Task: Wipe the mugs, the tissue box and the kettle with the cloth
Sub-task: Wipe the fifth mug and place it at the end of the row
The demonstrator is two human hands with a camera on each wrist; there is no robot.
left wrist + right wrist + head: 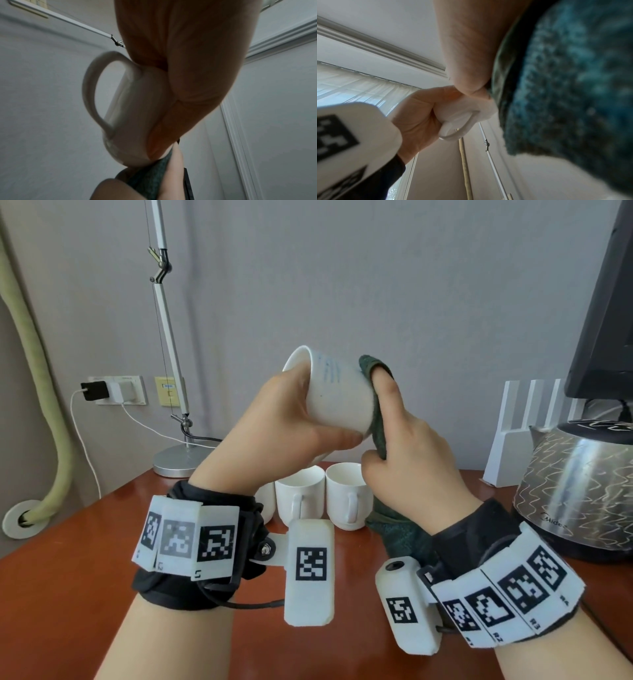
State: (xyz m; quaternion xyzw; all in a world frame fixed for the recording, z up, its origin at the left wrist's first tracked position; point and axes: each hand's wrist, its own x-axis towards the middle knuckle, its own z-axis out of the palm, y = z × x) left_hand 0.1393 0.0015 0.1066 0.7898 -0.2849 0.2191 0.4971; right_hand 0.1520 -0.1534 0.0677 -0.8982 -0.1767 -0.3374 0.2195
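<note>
My left hand (294, 419) grips a white mug (337, 392) lifted above the table, tilted with its mouth toward the upper left. Blue streaks mark its side. The mug's handle (96, 92) points down, away from my palm. My right hand (404, 446) holds a dark green cloth (376, 419) pressed against the mug's base and right side, forefinger stretched up along the cloth. More cloth hangs below my right wrist (570, 94). Two other white mugs (299, 496) (347, 494) stand on the table beneath. A patterned steel kettle (579, 487) stands at the right. No tissue box shows.
A reddish-brown table (68, 577) lies under my hands. A desk lamp (178, 460) stands at the back left, near wall sockets with a charger (116, 390). A white slotted rack (520, 433) and a dark monitor (606, 313) sit behind the kettle.
</note>
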